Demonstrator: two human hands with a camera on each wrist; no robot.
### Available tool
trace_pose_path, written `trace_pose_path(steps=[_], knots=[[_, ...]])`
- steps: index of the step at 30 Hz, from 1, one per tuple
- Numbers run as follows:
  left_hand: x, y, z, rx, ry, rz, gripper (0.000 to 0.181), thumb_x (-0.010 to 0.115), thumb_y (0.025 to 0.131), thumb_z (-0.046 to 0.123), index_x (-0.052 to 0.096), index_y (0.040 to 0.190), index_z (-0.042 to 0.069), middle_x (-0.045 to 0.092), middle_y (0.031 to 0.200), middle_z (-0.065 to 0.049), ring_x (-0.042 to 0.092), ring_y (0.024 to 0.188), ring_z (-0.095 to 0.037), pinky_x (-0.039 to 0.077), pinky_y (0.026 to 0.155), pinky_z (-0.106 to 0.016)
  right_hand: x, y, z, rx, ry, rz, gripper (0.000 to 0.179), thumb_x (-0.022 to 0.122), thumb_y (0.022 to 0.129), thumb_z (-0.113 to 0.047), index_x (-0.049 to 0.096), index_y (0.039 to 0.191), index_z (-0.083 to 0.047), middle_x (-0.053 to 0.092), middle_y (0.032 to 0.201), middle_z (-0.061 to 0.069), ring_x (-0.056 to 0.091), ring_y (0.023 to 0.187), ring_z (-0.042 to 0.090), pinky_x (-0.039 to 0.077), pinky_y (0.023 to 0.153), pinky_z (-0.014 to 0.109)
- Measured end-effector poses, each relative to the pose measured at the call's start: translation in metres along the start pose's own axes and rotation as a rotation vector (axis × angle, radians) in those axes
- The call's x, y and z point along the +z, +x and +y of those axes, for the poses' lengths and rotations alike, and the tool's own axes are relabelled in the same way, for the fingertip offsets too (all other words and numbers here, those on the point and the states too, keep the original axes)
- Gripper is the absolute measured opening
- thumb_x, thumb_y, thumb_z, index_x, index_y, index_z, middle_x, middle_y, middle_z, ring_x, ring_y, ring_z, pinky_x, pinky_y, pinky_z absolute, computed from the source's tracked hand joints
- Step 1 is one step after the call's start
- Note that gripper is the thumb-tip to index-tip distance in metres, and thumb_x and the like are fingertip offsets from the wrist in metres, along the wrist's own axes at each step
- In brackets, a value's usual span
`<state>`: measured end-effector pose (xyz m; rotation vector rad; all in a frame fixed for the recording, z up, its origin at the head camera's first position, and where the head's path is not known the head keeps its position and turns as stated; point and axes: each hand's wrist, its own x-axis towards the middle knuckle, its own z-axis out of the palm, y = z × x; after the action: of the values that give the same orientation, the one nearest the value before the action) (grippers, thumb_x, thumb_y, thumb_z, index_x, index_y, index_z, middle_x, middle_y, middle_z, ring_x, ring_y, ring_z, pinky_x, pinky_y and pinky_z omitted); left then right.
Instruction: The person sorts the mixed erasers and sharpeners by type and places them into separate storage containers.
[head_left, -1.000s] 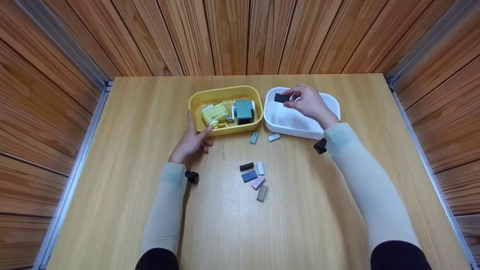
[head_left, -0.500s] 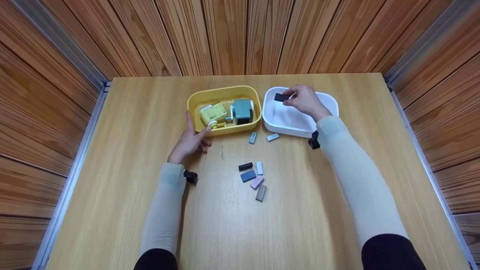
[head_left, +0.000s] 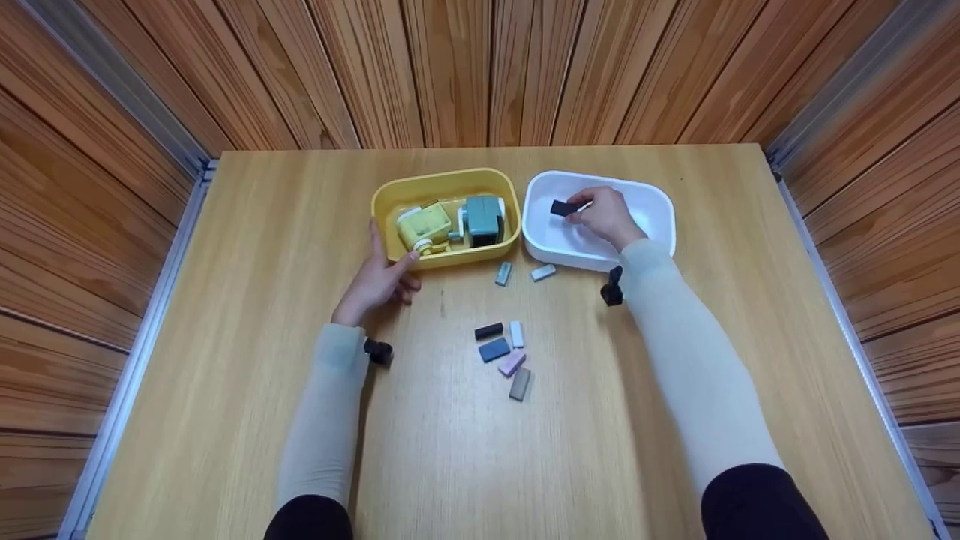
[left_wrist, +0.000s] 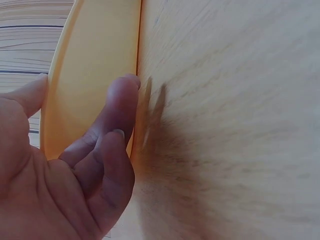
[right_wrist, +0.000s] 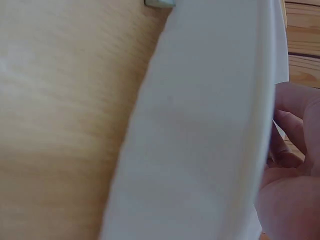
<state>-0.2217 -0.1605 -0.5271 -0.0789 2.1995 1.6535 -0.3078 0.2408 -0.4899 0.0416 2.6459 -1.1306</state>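
Observation:
At the front left corner of a yellow plastic tub (head_left: pixel 469 255), my left hand (head_left: pixel 371 286) grips the side, thumb at the front rim and index finger along the left end. In the left wrist view its other fingers (left_wrist: pixel 117 170) curl against the outer wall. Two crank pencil sharpeners, one yellow (head_left: pixel 425 223) and one teal (head_left: pixel 484 219), lie in that tub. My right hand (head_left: pixel 607 219) pinches a small black rectangular block (head_left: pixel 562 208) over the inside of a white plastic tub (head_left: pixel 652 199). The right wrist view hides this block behind the white wall (right_wrist: pixel 200 125).
In front of the tubs lie a teal block (head_left: pixel 503 273) and a whitish block (head_left: pixel 543 272). Nearer on the wooden table (head_left: pixel 420 435) sit several blocks: black (head_left: pixel 489 330), white (head_left: pixel 516 334), blue (head_left: pixel 494 349), pink (head_left: pixel 511 364) and grey (head_left: pixel 520 383). Wooden panels stand behind.
My right hand has come slightly lower and nearer inside the white tub, still pinching the black block. The left hand stays at the yellow tub.

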Motion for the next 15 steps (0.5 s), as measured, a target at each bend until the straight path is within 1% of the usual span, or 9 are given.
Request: trace_pose_path(steps=[2, 4, 6, 9, 13, 15], knots=[[0.0, 0.0, 0.001, 0.004, -0.003, 0.004, 0.102, 0.057, 0.099, 0.048, -0.031, 0.15, 0.039, 0.07, 0.091, -0.023, 0.066, 0.067, -0.036, 0.059, 0.063, -0.044, 0.004, 0.0, 0.003, 0.005, 0.013, 0.002, 0.033, 0.072, 0.089, -0.004, 0.068, 0.121, 0.001, 0.064, 0.122, 0.017, 0.053, 0.111, 0.028, 0.042, 0.097, 0.04], [0.001, 0.001, 0.001, 0.006, -0.007, 0.006, 0.102, 0.058, 0.099, 0.047, -0.031, 0.15, 0.039, 0.07, 0.09, -0.024, 0.066, 0.066, -0.035, 0.059, 0.062, -0.045, 0.008, 0.0, 0.006, 0.017, 0.03, 0.0, 0.033, 0.073, 0.089, -0.005, 0.069, 0.121, 0.0, 0.064, 0.123, 0.016, 0.053, 0.11, 0.028, 0.044, 0.094, 0.038], [0.001, 0.002, 0.0, 0.016, -0.011, 0.003, 0.103, 0.058, 0.099, 0.046, -0.031, 0.15, 0.037, 0.07, 0.089, -0.025, 0.067, 0.065, -0.035, 0.059, 0.062, -0.046, 0.01, -0.001, 0.008, 0.033, 0.045, -0.008, 0.034, 0.073, 0.089, -0.005, 0.068, 0.122, 0.0, 0.063, 0.124, 0.015, 0.053, 0.109, 0.027, 0.045, 0.089, 0.036], [0.002, 0.002, -0.001, 0.027, -0.014, 0.003, 0.105, 0.059, 0.099, 0.046, -0.03, 0.152, 0.034, 0.07, 0.088, -0.025, 0.067, 0.063, -0.034, 0.059, 0.061, -0.046, 0.012, -0.002, 0.012, 0.078, 0.102, -0.022, 0.036, 0.073, 0.09, -0.007, 0.067, 0.125, -0.004, 0.061, 0.127, 0.013, 0.052, 0.108, 0.027, 0.046, 0.083, 0.035], [0.0, 0.003, -0.002, 0.04, 0.0, 0.004, 0.105, 0.058, 0.099, 0.046, -0.031, 0.152, 0.03, 0.07, 0.088, -0.024, 0.066, 0.062, -0.033, 0.059, 0.06, -0.045, 0.012, -0.002, 0.016, 0.125, 0.186, -0.042, 0.036, 0.072, 0.092, -0.01, 0.066, 0.127, -0.008, 0.058, 0.132, 0.008, 0.05, 0.112, 0.026, 0.047, 0.084, 0.035], [-0.001, 0.003, -0.001, 0.033, 0.003, -0.003, 0.104, 0.058, 0.099, 0.047, -0.032, 0.151, 0.033, 0.07, 0.09, -0.025, 0.067, 0.067, -0.038, 0.059, 0.063, -0.048, 0.013, -0.001, 0.017, 0.132, 0.214, -0.048, 0.036, 0.072, 0.092, -0.01, 0.066, 0.127, -0.009, 0.058, 0.133, 0.008, 0.05, 0.112, 0.026, 0.047, 0.085, 0.035]])
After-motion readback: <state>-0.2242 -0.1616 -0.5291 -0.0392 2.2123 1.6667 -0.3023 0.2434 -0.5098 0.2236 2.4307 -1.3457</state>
